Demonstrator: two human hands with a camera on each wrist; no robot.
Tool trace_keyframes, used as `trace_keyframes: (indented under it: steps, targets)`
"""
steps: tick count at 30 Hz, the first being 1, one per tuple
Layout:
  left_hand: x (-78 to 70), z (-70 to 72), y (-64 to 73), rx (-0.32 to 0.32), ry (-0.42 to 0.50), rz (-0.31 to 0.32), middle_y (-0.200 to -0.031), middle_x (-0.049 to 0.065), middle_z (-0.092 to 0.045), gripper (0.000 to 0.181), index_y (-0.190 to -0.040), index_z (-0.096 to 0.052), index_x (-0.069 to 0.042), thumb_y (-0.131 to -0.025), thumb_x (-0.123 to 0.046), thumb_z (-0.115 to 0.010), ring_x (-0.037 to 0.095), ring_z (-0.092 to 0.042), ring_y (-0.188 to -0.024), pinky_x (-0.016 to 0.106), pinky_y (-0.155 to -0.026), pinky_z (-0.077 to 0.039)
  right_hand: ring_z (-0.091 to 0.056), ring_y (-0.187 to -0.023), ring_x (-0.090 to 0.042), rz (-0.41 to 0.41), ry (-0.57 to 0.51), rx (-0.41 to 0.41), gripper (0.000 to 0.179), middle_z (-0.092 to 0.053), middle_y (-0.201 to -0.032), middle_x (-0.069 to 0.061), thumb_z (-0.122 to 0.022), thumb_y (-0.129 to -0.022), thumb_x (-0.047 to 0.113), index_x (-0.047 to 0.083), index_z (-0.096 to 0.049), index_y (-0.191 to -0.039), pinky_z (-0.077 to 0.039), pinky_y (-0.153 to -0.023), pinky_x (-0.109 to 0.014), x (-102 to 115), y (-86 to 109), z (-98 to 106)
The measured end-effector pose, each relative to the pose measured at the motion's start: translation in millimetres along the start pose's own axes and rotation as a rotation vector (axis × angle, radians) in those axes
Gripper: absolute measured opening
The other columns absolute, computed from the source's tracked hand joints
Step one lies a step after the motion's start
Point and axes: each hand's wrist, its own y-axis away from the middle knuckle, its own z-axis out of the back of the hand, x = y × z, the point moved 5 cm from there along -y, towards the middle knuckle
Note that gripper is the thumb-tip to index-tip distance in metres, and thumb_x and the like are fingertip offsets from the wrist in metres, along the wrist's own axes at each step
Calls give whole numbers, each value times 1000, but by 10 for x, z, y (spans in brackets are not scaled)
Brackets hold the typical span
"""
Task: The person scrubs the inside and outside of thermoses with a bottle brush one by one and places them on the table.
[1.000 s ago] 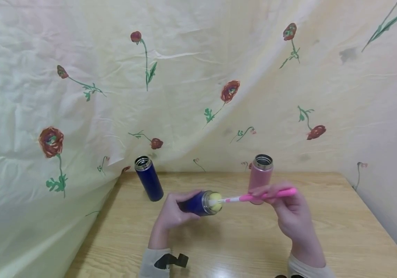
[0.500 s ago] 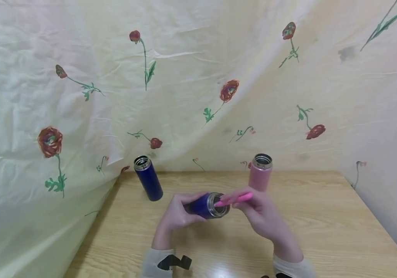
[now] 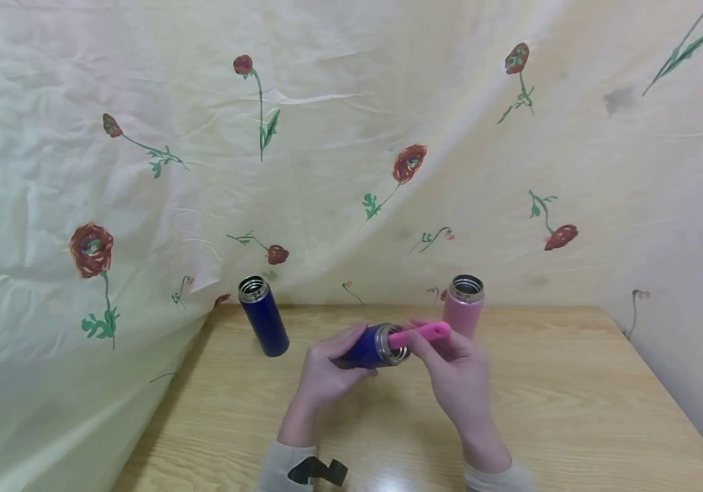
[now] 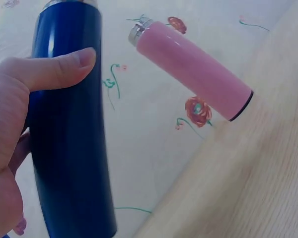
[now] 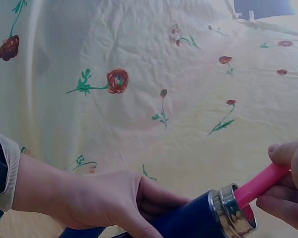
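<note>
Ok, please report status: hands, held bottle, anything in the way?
Left fingers gripping tilted blue bottle. Right fingers pinching pink handle, partly inside that bottle. Pink bottle standing behind, no obstruction seen.

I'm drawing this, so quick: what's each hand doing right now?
Left hand: holding a tilted blue bottle.
Right hand: holding a pink handle that goes into that bottle.

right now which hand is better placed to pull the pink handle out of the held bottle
Probably the right hand: it pinches the pink handle, while the left hand grips the tilted blue bottle.
</note>
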Motion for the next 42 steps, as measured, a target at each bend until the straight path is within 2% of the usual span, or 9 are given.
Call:
trace_keyframes:
  steps: [4,7,10,16,21,26,30,37,42]
  targets:
    - [-29,27,-15,-90,-64,-47,-131,12,-74,73,-130,-76,-1,-62,2,-102,34,-71,-121,44,-108,-54,-79,-87,-17,-25,11,-41,14,-82,-100,-7,-84,-91,2,0,-82,-105,-65,-78,-31,19,14,7]
    - [-46,52,-27,-138,-74,-68,-130,12,-75,72,-128,-77,0,-61,3,-102,34,-72,-120,41,-110,-53,-79,-86,-17,-33,19,-25,15,-82,-100,-6,-83,-91,1,-1,-82,-106,-66,-77,-31,25,16,20]
    - [-55,66,-22,-153,-78,-73,-129,13,-75,72,-127,-77,0,-60,4,-102,35,-72,-120,38,-111,-52,-78,-87,-16,-38,25,4,17,-82,-101,-6,-83,-92,1,-3,-81,-109,-65,-78,-31,27,18,36]
    - [-33,70,1,-125,-91,-30,-133,11,-73,74,-130,-76,-3,-61,3,-102,33,-70,-123,41,-111,-51,-77,-91,-14,3,54,77,15,-81,-104,-10,-79,-95,1,-2,-80,-110,-64,-81,-28,66,11,30]
    - [-25,70,23,-97,-76,11,-134,9,-73,74,-131,-77,-5,-61,2,-102,31,-70,-125,46,-112,-51,-76,-100,-15,83,41,141,9,-80,-109,-12,-71,-100,0,1,-76,-108,-63,-87,-28,101,13,-1]
    - [-19,48,24,-45,-26,38,-132,8,-74,73,-131,-76,-5,-63,1,-102,31,-70,-124,46,-111,-52,-75,-106,-15,168,8,168,10,-78,-113,-16,-64,-102,-6,1,-71,-105,-62,-91,-29,128,16,-5]
    - [-7,36,18,-31,-11,32,-133,8,-74,74,-132,-76,-5,-63,1,-101,31,-70,-124,47,-111,-52,-76,-104,-16,203,-14,188,14,-78,-110,-20,-61,-102,-10,-2,-70,-109,-62,-92,-29,141,12,-1]
    - [-9,29,20,-29,-13,7,-134,7,-73,75,-134,-75,-5,-64,1,-101,30,-70,-124,47,-110,-53,-74,-106,-15,221,-1,198,16,-77,-113,-18,-62,-100,-12,-1,-71,-109,-62,-91,-29,156,21,10]
    - [-9,38,26,-21,-15,24,-135,5,-73,76,-135,-75,-7,-64,1,-101,29,-69,-126,47,-110,-52,-73,-106,-14,254,7,191,19,-77,-113,-19,-62,-100,-14,-1,-72,-110,-62,-90,-27,179,27,12]
